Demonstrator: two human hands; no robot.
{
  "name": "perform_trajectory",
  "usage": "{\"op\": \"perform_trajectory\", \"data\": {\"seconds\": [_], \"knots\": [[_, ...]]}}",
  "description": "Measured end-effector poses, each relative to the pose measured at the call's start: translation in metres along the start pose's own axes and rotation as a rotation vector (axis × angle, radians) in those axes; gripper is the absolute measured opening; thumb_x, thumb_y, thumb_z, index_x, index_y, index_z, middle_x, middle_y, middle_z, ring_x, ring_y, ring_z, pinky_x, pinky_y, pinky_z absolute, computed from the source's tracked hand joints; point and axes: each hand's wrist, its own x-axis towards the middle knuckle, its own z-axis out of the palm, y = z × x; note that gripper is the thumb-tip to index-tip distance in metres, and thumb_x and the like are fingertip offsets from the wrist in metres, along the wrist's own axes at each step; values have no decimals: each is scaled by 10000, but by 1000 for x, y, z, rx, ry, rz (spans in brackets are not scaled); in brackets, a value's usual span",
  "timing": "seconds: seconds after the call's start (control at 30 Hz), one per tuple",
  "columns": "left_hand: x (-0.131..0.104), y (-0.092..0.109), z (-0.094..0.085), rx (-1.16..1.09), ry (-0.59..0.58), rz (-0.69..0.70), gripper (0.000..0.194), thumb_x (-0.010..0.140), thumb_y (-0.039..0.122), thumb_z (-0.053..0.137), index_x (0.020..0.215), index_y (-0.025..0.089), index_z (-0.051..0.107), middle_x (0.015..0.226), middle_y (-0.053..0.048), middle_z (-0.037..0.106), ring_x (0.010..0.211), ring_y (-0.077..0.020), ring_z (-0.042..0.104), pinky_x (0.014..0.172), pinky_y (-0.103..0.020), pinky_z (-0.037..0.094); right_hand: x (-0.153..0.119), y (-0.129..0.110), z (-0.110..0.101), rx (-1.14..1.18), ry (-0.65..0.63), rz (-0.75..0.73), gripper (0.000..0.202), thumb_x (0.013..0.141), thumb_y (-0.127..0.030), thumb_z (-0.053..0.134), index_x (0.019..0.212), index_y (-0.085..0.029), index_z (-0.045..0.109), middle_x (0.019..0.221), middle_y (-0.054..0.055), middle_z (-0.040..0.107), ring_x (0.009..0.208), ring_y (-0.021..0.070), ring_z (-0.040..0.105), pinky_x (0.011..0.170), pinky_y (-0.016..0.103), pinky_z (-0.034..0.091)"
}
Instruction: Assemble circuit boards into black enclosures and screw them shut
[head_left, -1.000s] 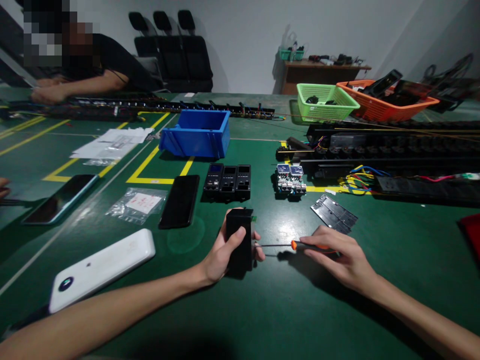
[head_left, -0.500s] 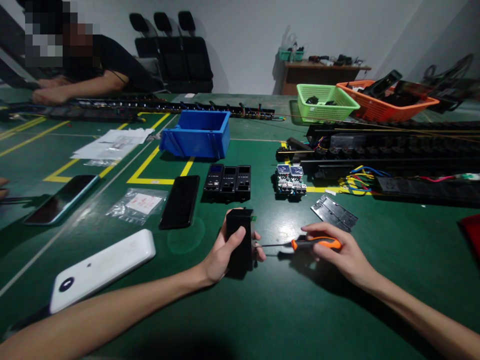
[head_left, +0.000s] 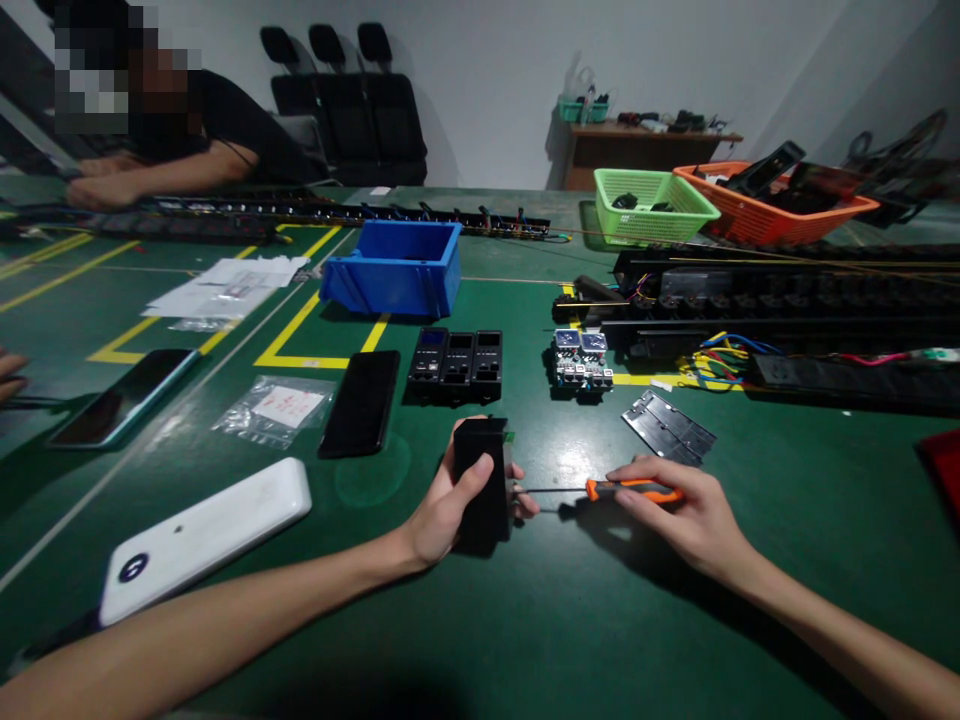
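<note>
My left hand (head_left: 442, 505) is closed round a black box-shaped module (head_left: 480, 490), its thumb across the near face and fingertips showing past the right side. In my right hand (head_left: 686, 510) is a screwdriver (head_left: 637, 490) with an orange and black handle. The screwdriver lies almost level, its thin shaft pointing left and its tip at the module's right side; the exact contact point is hidden. Just beyond stand several black modules (head_left: 455, 365) in a row and bare circuit boards (head_left: 581, 362). A flat black cover plate (head_left: 669, 427) lies above my right hand.
A black phone (head_left: 360, 403), a plastic bag (head_left: 274, 410) and a white device (head_left: 206, 540) lie to the left. Farther back are a blue bin (head_left: 390, 285), a green basket (head_left: 652, 215) and an orange basket (head_left: 787, 220). Black rails with wires (head_left: 750, 290) stretch right. A co-worker (head_left: 225, 150) sits at far left.
My right hand's fingers have shifted their hold on the screwdriver handle, the index finger now lying closer along it. The module has barely moved.
</note>
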Motion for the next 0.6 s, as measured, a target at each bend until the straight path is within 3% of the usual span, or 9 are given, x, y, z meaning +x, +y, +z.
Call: {"op": "perform_trajectory", "data": {"seconds": [0.2,0.33,0.6], "knots": [[0,3,5,2,47,-3,452,816,535,639,961,113,566,834,-111,696,758,-252,721,731,-402,560,2,3,-1,25,-2,-209,112,840,-181,687,946,-212,710,865,48,688,788,176,645,697,302,503],[0,4,6,0,41,-14,463,808,542,643,961,112,565,832,-119,702,766,-259,722,738,-408,560,4,2,-1,6,2,-257,128,830,-152,690,942,-213,706,863,46,665,789,174,631,691,305,490],[1,2,5,13,34,18,446,822,520,637,985,117,535,815,-112,698,724,-243,714,692,-379,556,3,3,-3,42,92,-67,80,836,-230,692,913,-212,680,836,35,678,767,175,639,684,281,498]]}}
